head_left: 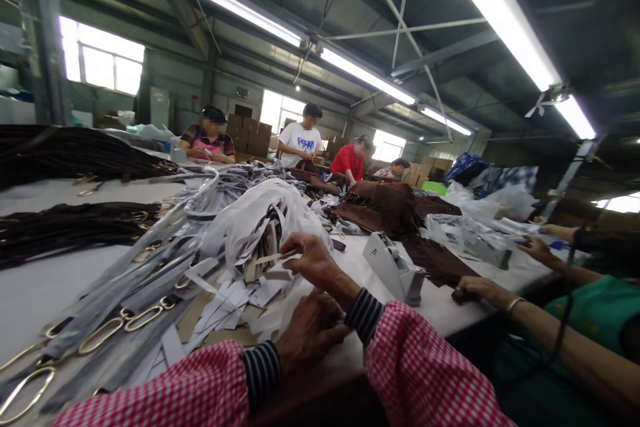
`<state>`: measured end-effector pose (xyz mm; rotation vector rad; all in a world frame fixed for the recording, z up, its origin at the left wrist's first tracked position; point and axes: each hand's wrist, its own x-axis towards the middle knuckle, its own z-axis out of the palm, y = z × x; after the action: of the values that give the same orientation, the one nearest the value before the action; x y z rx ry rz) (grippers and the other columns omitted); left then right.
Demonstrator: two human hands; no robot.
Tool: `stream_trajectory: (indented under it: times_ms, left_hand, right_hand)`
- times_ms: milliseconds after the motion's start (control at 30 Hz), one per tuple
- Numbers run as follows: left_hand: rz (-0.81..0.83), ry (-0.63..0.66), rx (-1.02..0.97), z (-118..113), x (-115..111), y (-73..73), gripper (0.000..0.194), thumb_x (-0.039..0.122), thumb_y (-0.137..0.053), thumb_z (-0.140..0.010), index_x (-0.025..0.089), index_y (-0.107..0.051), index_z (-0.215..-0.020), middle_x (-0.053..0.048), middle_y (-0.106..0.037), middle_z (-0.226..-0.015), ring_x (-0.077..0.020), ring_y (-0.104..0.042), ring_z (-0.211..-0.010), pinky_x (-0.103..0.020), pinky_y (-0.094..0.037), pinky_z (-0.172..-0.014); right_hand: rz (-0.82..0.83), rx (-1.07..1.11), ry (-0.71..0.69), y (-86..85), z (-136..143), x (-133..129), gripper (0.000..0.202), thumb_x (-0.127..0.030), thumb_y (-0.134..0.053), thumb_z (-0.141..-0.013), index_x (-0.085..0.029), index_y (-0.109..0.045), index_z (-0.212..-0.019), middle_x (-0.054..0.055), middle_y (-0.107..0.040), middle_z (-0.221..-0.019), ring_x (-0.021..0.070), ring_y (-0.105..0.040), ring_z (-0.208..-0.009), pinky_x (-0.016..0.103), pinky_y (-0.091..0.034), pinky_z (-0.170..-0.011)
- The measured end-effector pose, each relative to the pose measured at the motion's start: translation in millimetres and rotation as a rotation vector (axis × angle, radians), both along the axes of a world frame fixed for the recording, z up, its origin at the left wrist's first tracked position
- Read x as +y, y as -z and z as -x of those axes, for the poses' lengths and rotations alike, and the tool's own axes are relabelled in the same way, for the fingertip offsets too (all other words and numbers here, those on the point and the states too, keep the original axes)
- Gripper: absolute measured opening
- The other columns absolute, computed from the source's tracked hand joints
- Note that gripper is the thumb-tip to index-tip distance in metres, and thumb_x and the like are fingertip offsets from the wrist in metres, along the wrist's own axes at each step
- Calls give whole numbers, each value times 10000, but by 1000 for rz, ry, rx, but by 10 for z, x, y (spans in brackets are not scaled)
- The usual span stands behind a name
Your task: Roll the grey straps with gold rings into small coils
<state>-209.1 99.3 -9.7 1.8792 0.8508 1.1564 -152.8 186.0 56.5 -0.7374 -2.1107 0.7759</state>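
My right hand [317,265] is raised over the worktable, thumb and fingers pinched on a thin beige paper strip [269,258]. Just below it my left hand [311,328] is low at the table's near edge, fingers curled and partly hidden by the right wrist; what it grips cannot be made out. In front of both hands a white plastic bag [250,203] spills many paper strips, and loose white strips [220,310] lie beneath it. To the left spread grey wrapped straps [145,287] with gold oval clasps [103,335].
A grey tape dispenser [393,267] stands right of my hands. Brown fringed material [383,207] is heaped behind it. Dark straps [75,230] lie far left. At right, a co-worker's hand [483,292] rests at the table edge; other people work across the table.
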Motion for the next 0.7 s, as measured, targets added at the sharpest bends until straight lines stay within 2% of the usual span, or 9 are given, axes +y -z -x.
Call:
stream_trajectory:
  times_ms: [100, 167, 267, 333, 400, 500, 600, 700]
  left_hand:
    - [122, 14, -124, 30, 34, -41, 321, 393, -723, -750, 185, -517, -621, 17, -467, -671, -159, -360, -677, -327, -233, -622]
    - [211, -4, -171, 67, 88, -67, 319, 380, -718, -761, 177, -529, -603, 30, -438, -623, -137, -334, -627, -319, -209, -599]
    - [341, -43, -254, 138, 185, -134, 377, 462, -688, -810, 173, -546, -613, 41, -429, -581, -122, -323, -572, -300, -215, -572]
    - [403, -39, -324, 190, 236, -202, 388, 509, -677, -823, 163, -592, -670, 25, -499, -635, -135, -395, -608, -285, -289, -595]
    - [439, -2, -377, 242, 268, -275, 384, 529, -695, -820, 150, -656, -775, -11, -591, -760, -167, -494, -716, -289, -377, -670]
    - [473, 83, -416, 308, 292, -349, 380, 518, -732, -831, 143, -692, -875, -49, -650, -875, -201, -557, -822, -310, -428, -743]
    - [522, 199, -466, 346, 306, -361, 335, 467, -756, -868, 137, -699, -868, -51, -653, -857, -199, -571, -818, -324, -440, -773]
    - [549, 262, -500, 362, 315, -355, 290, 418, -760, -895, 131, -719, -890, -45, -654, -848, -188, -570, -808, -315, -442, -771]
  right_hand:
    - [-64, 66, 68, -57, 34, -16, 195, -16, -653, -730, -175, -711, -825, 1, -693, -838, 143, -648, -738, 205, -514, -594]
    - [-143, 144, 139, -152, -60, -65, 142, -50, -648, -778, -178, -705, -797, 13, -667, -846, 149, -625, -751, 213, -504, -590]
    - [-333, 307, 198, -302, -399, -302, 96, -113, -684, -834, -186, -699, -772, 23, -651, -854, 161, -622, -773, 228, -505, -597]
    - [-471, 345, 232, -310, -695, -567, 103, -121, -688, -872, -197, -705, -804, 32, -668, -896, 169, -645, -821, 247, -532, -661]
    - [-596, 293, 289, -197, -977, -844, 151, -81, -660, -902, -215, -707, -851, 34, -685, -918, 171, -667, -874, 265, -550, -762]
    - [-682, 176, 295, 116, -1278, -1120, 237, -24, -584, -924, -231, -698, -944, 43, -698, -965, 167, -694, -917, 257, -559, -815]
    - [-675, 121, 275, 377, -1400, -1184, 295, 7, -532, -920, -237, -684, -989, 53, -702, -982, 169, -708, -911, 248, -571, -792]
    - [-669, 129, 271, 466, -1428, -1174, 295, 11, -530, -915, -237, -678, -976, 55, -705, -964, 172, -712, -877, 253, -575, -767]
